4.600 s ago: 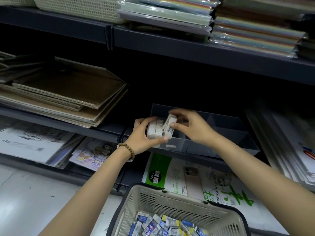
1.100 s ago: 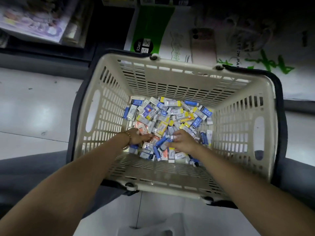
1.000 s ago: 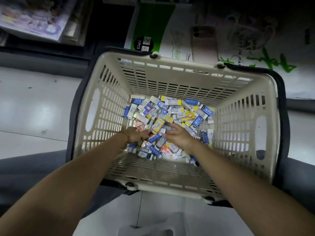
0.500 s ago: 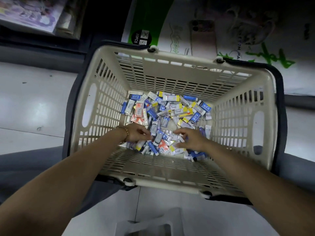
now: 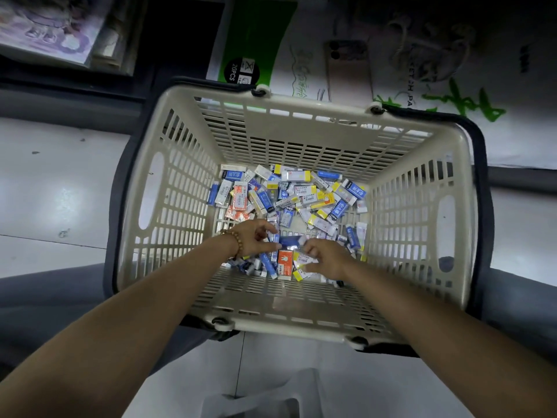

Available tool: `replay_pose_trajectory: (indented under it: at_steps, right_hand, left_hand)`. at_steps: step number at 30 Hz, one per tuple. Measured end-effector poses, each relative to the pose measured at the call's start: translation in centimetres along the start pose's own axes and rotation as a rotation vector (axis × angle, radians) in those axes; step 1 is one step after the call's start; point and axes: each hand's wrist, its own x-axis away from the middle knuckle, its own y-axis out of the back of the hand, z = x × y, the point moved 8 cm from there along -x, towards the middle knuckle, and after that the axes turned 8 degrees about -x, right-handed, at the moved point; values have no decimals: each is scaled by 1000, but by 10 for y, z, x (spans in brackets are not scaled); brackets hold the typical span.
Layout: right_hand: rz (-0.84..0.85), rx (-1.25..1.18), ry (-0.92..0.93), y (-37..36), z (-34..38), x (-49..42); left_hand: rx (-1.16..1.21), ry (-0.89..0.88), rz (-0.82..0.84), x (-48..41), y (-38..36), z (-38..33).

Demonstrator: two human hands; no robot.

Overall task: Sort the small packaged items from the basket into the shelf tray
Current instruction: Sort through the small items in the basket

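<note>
Left hand: the left hand (image 5: 256, 240) is down inside the basket, fingers curled over the pile, thumb tip at a dark blue packet (image 5: 290, 241). Whether it actually grips anything cannot be told.
Right hand: the right hand (image 5: 327, 258) is low in the basket, just right of the left hand, knuckles up and fingers bent onto white-wrapped packets. A firm hold cannot be made out.
Task items: the small packaged items (image 5: 304, 197), flat rectangular packets in blue, yellow, white and orange wrappers, lie loose under both hands and spread away beyond the fingertips.
Between the hands: the dark blue packet, with an orange packet (image 5: 284, 257) bearing a white rabbit figure just nearer the wrists.
Container: a beige slotted plastic basket (image 5: 301, 116) with dark handles surrounds both hands and forearms.
Wrist: a brown bead bracelet (image 5: 234, 239) sits on the left wrist.
Beyond the hands: a green-and-white paper pack (image 5: 256, 34) lies past the basket's far rim.
Left of the left forearm: pale glossy floor tiles (image 5: 60, 191).
Below the forearms: a white plastic stool (image 5: 262, 399).
</note>
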Motion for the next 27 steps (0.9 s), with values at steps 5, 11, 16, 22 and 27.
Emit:
replay_pose_trajectory:
  at_steps: [5,11,16,22,27]
  right_hand:
    - [41,-463,-37,26,23,11]
    - [64,-588,99,34,74,6]
    - [-33,-65,101,43,65,-7]
    - [-204,294,482,47,149,-44]
    - [-172,602,402,40,134,-67]
  left_hand:
    - [-7,6,-18,8,11,-21]
    - [405,38,-319,12,41,-30]
    - [107,96,-578,13,87,-6]
    - [-140,56,-444,-6,85,9]
    - [-75,86,-592,4,97,28]
